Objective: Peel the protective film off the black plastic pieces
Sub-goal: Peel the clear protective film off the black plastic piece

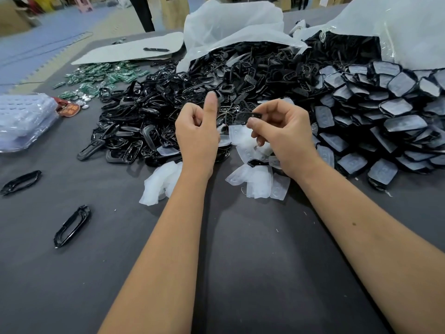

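Hands over a dark grey counter (240,273). Right hand (284,138) pinches a small black plastic piece (248,116) btwn thumb and curled fingers, held above the counter, just right of the left hand (197,136). Left hand's fingers are curled in w/ thumb sticking up; can't tell if it holds anything. Below and btwn both hands lie loose clear film bits (255,182), more just left of the left wrist. Beyond the hands, a big heap of black frame pieces (149,116) spills from an open white plastic bag (231,25). Right of the right hand, stacked black pieces w/ film still on (385,109). Far left of the hands: green circuit boards (103,75), two stray black frames (72,226) nearer.
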The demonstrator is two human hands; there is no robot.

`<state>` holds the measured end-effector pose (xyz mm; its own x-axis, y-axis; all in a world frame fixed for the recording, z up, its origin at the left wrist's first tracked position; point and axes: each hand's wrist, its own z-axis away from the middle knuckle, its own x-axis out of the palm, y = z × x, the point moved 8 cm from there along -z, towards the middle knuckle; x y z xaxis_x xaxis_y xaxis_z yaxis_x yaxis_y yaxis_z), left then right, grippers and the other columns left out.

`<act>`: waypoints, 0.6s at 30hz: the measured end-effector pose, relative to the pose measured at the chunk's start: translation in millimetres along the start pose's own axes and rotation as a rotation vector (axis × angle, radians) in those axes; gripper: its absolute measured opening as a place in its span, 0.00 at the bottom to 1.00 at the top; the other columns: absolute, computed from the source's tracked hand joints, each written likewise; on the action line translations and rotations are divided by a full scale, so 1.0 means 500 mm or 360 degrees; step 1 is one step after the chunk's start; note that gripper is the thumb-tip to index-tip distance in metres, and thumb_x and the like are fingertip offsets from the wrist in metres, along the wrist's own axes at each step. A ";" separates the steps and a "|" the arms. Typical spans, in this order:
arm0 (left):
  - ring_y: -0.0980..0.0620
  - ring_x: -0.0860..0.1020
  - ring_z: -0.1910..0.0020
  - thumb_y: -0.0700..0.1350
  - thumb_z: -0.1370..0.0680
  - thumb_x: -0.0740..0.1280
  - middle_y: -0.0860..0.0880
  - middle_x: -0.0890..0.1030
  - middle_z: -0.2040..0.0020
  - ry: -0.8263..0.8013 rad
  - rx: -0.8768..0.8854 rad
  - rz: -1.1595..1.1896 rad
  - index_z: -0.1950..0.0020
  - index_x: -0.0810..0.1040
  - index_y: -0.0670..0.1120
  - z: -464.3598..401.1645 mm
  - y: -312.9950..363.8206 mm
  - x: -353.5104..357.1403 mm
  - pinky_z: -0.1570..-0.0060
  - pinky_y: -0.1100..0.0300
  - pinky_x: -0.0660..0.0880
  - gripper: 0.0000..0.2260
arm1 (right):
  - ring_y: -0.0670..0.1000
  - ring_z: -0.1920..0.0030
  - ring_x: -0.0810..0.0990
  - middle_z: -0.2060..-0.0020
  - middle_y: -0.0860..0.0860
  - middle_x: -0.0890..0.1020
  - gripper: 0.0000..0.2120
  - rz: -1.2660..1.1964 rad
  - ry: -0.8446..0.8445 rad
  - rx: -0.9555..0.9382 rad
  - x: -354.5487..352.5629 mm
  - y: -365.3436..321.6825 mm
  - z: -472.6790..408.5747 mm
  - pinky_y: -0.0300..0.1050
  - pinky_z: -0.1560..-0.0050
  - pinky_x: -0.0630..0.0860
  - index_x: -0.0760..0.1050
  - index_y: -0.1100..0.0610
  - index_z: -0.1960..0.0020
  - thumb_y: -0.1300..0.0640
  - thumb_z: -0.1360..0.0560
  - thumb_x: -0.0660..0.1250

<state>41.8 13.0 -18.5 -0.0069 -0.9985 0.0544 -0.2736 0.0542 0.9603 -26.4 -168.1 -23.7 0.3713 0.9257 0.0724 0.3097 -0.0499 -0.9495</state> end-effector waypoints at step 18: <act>0.54 0.66 0.73 0.31 0.25 0.51 0.49 0.69 0.65 -0.0253 -0.0231 0.0264 0.38 0.83 0.42 0.000 -0.033 0.028 0.77 0.63 0.60 0.26 | 0.50 0.67 0.82 0.64 0.55 0.86 0.05 0.0017 0.0057 -0.0042 -0.006 0.001 -0.003 0.42 0.70 0.77 0.82 0.60 0.50 0.68 0.24 0.73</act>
<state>46.3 -2.2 -33.7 -0.1939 -0.9641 0.1816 -0.1154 0.2062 0.9717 -26.2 -171.6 -24.1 0.4059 0.9110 0.0734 0.3283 -0.0704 -0.9420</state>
